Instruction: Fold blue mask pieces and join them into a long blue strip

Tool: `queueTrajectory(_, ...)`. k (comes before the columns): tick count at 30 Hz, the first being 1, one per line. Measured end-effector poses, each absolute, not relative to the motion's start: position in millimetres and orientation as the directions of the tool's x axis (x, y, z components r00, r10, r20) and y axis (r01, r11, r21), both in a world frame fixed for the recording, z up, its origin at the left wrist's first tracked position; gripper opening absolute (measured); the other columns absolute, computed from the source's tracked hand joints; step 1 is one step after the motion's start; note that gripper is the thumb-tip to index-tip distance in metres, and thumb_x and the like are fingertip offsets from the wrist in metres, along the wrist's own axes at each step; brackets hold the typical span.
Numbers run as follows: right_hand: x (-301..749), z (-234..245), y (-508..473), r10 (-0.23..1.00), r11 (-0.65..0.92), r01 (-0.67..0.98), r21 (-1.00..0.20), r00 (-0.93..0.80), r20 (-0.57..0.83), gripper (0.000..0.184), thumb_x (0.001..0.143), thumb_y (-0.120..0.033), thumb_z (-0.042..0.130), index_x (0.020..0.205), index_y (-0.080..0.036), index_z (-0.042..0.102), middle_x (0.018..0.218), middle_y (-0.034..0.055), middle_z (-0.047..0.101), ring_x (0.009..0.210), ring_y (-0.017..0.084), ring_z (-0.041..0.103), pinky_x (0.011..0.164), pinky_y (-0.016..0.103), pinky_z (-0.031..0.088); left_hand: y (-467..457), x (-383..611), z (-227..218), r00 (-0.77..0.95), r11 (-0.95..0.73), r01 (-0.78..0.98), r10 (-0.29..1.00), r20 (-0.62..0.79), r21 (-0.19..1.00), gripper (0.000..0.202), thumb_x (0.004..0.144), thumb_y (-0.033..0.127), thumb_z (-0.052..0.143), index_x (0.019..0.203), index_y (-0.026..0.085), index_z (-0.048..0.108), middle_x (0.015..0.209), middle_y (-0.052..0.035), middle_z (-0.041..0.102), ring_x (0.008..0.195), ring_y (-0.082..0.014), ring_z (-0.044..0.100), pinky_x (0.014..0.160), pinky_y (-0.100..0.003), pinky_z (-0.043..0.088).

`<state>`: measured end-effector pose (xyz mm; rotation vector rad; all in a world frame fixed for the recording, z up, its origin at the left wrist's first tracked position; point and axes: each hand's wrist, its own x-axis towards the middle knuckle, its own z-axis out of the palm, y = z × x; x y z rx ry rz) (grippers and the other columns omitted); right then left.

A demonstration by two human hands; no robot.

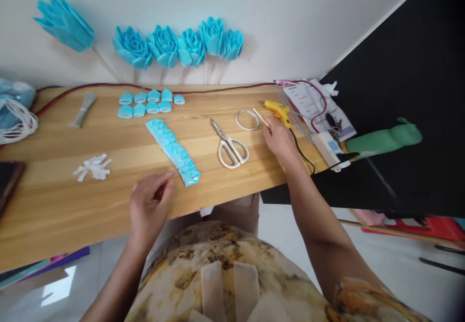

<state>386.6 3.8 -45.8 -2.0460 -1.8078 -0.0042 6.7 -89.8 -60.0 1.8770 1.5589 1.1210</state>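
Observation:
My right hand (279, 139) is closed on a thin wooden stick (260, 117), whose tip sticks out past the fingers. Right behind it lies a yellow glue gun (278, 111), and a roll of clear tape (247, 119) is just to its left. My left hand (149, 203) hovers at the table's front with loosely curled fingers, thumb and forefinger apart and nothing visible in them. Its fingertips are close to the lower end of a folded light-blue petal strip (173, 151). White-handled scissors (228, 146) lie between the hands.
Blue petal pieces (147, 103), white paper strips (93, 167) and a grey bundle (84, 110) lie on the wooden table (47, 181). Blue flowers on sticks (163, 46) lean against the wall. A power strip (331, 151) and green bottle (385, 138) are at right, a phone (10, 181) at left.

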Motion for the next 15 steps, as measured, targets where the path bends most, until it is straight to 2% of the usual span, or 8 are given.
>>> queueTrajectory(2, 394, -54, 8, 0.943, -0.098, 0.957, -0.274, 0.177, 0.281, 0.043, 0.093, -0.017, 0.047, 0.131, -0.015, 0.068, 0.111, 0.0181, 0.071, 0.103, 0.031, 0.068, 0.093, 0.048, 0.052, -90, 7, -61, 0.021, -0.237, 0.590, 0.960, 0.278, 0.772, 0.022, 0.094, 0.033, 0.062, 0.101, 0.022, 0.080, 0.076, 0.0001, 0.073, 0.068, -0.0175, 0.063, 0.073, -0.033, 0.044)
queueTrajectory(7, 396, -54, 22, 0.929, -0.099, 0.959, -0.266, 0.185, 0.321, 0.039, 0.092, -0.016, 0.052, 0.126, -0.009, 0.071, 0.109, 0.0252, 0.071, 0.104, 0.034, 0.067, 0.092, 0.050, 0.052, -90, 9, -60, -0.003, -0.240, 0.565, 0.956, 0.293, 0.789, 0.017, 0.093, 0.031, 0.066, 0.084, 0.021, 0.076, 0.082, -0.0016, 0.077, 0.073, -0.0189, 0.068, 0.076, -0.033, 0.045)
queueTrajectory(12, 368, -27, 36, 0.911, 0.150, 0.930, -0.336, 0.002, 0.413, 0.037, 0.098, -0.025, 0.047, 0.124, -0.014, 0.072, 0.114, 0.0195, 0.074, 0.110, 0.033, 0.066, 0.101, 0.050, 0.050, -89, 11, -54, 0.015, -0.258, 0.586, 0.951, 0.308, 0.768, 0.019, 0.094, 0.029, 0.065, 0.079, 0.019, 0.072, 0.076, 0.0004, 0.074, 0.067, -0.0160, 0.064, 0.072, -0.031, 0.043)
queueTrajectory(15, 333, -12, 53, 0.911, 0.288, 0.877, -0.384, -0.127, 0.392, 0.036, 0.099, -0.025, 0.047, 0.122, -0.016, 0.073, 0.117, 0.0142, 0.076, 0.112, 0.029, 0.067, 0.100, 0.044, 0.051, -89, 13, -52, 0.030, -0.263, 0.596, 0.952, 0.306, 0.759, 0.023, 0.096, 0.028, 0.063, 0.075, 0.019, 0.069, 0.072, 0.0017, 0.070, 0.065, -0.0144, 0.060, 0.070, -0.030, 0.041)
